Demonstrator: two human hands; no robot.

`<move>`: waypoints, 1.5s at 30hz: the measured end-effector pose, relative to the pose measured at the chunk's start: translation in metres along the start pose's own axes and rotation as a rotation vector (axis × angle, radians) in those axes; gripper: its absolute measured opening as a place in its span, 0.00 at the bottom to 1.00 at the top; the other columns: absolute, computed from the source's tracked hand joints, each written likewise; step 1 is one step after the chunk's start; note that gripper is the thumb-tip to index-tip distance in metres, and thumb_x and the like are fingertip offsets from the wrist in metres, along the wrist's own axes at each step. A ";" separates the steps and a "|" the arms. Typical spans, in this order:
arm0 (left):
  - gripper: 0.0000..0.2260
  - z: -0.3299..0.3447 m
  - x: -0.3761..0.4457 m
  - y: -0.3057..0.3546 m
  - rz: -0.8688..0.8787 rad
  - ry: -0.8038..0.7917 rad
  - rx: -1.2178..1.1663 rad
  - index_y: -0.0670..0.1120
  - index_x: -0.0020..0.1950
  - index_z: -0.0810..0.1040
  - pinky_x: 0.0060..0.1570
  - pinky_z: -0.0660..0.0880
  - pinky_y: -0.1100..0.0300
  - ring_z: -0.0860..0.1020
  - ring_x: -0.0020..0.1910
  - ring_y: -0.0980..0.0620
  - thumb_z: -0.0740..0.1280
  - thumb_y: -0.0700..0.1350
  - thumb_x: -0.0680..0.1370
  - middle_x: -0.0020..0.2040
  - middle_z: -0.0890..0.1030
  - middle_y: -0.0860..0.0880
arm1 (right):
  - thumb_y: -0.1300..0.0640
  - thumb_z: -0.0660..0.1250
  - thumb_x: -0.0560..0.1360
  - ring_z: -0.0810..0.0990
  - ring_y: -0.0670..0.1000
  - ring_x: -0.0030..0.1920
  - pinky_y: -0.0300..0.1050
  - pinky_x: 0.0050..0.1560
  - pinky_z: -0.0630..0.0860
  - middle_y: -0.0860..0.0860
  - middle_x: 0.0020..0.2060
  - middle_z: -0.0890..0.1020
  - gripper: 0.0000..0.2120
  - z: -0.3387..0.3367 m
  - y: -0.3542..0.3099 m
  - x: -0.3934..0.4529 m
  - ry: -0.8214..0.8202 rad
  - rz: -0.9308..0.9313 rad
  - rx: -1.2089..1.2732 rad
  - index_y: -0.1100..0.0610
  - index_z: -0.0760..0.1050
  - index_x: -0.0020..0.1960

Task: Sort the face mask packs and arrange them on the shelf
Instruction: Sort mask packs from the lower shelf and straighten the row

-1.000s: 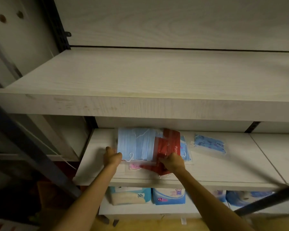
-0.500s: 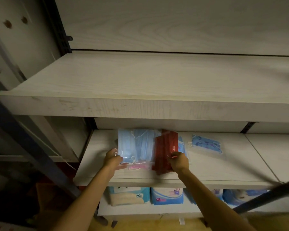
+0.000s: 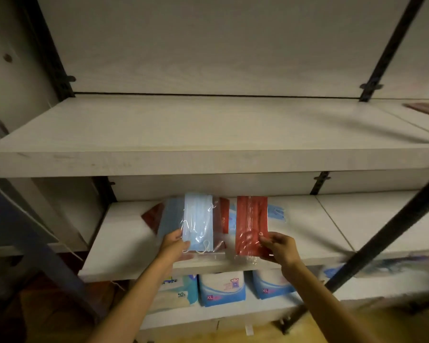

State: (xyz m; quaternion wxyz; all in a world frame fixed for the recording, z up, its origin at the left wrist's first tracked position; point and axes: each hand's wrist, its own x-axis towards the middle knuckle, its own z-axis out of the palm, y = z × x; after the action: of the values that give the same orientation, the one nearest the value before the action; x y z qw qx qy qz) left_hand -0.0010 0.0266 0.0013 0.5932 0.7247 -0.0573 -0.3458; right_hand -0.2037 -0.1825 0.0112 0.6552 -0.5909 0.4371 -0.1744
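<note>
My left hand (image 3: pixel 173 245) grips the lower end of a clear pack of light blue face masks (image 3: pixel 198 222), held upright above the middle shelf (image 3: pixel 124 246). My right hand (image 3: pixel 278 246) pinches the bottom of a red mask pack (image 3: pixel 251 225), also upright and lifted off the board. Behind the blue pack, more packs lie on the shelf: a red one (image 3: pixel 153 216) pokes out at the left and another red one (image 3: pixel 224 216) shows between the two held packs. A blue pack (image 3: pixel 276 212) lies flat farther right.
The wide upper shelf (image 3: pixel 208 137) is bare except for a reddish item (image 3: pixel 425 110) at its far right. Blue and white packages (image 3: pixel 222 288) stand on the bottom shelf. Dark metal uprights (image 3: pixel 386 233) cross at the right and a blue-grey bar (image 3: pixel 47 253) at the left.
Both hands have lifted their packs off the pile and pulled them apart: the blue pack went left, the red pack right and upright. The view has tilted up.
</note>
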 end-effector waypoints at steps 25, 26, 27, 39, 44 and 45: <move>0.10 0.367 -0.260 0.005 0.299 -0.287 0.008 0.46 0.56 0.80 0.38 0.81 0.56 0.85 0.44 0.48 0.66 0.34 0.78 0.49 0.85 0.45 | 0.62 0.69 0.78 0.86 0.55 0.40 0.50 0.42 0.83 0.59 0.42 0.86 0.06 -0.402 -0.002 -0.168 0.112 -0.217 0.074 0.63 0.81 0.52; 0.10 0.381 -0.267 0.011 0.313 -0.303 0.015 0.45 0.56 0.80 0.37 0.81 0.58 0.85 0.44 0.48 0.66 0.34 0.78 0.49 0.85 0.45 | 0.62 0.69 0.77 0.86 0.55 0.41 0.51 0.44 0.83 0.59 0.42 0.87 0.06 -0.416 -0.006 -0.169 0.125 -0.220 0.084 0.63 0.81 0.52; 0.09 0.395 -0.271 0.018 0.329 -0.322 0.030 0.45 0.56 0.80 0.36 0.81 0.59 0.85 0.43 0.49 0.66 0.34 0.78 0.50 0.85 0.44 | 0.62 0.69 0.77 0.86 0.56 0.42 0.54 0.47 0.83 0.59 0.43 0.87 0.06 -0.428 -0.012 -0.169 0.136 -0.226 0.092 0.62 0.81 0.52; 0.14 0.560 -0.255 0.124 0.503 -0.348 0.060 0.49 0.59 0.75 0.34 0.77 0.56 0.81 0.34 0.47 0.62 0.33 0.79 0.54 0.81 0.48 | 0.63 0.72 0.75 0.80 0.48 0.30 0.44 0.33 0.79 0.54 0.34 0.84 0.03 -0.557 -0.112 -0.109 0.185 -0.385 0.095 0.62 0.83 0.48; 0.13 0.621 -0.235 0.180 0.523 -0.270 -0.030 0.48 0.59 0.74 0.37 0.78 0.52 0.82 0.38 0.49 0.62 0.34 0.78 0.53 0.82 0.48 | 0.61 0.73 0.75 0.81 0.51 0.33 0.45 0.36 0.81 0.57 0.36 0.84 0.06 -0.611 -0.161 -0.062 0.161 -0.427 0.040 0.63 0.82 0.50; 0.13 0.630 -0.231 0.192 0.531 -0.242 -0.040 0.46 0.59 0.74 0.36 0.78 0.53 0.82 0.37 0.49 0.62 0.33 0.77 0.52 0.81 0.48 | 0.61 0.73 0.74 0.81 0.51 0.34 0.45 0.37 0.81 0.57 0.36 0.84 0.07 -0.620 -0.170 -0.053 0.159 -0.446 0.036 0.64 0.82 0.50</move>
State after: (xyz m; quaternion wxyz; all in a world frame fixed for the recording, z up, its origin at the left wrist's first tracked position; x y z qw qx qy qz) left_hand -0.4709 -0.4314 0.2377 0.6661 0.6258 -0.3087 -0.2635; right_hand -0.6669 -0.5693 0.2382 0.5744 -0.6457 0.3425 -0.3685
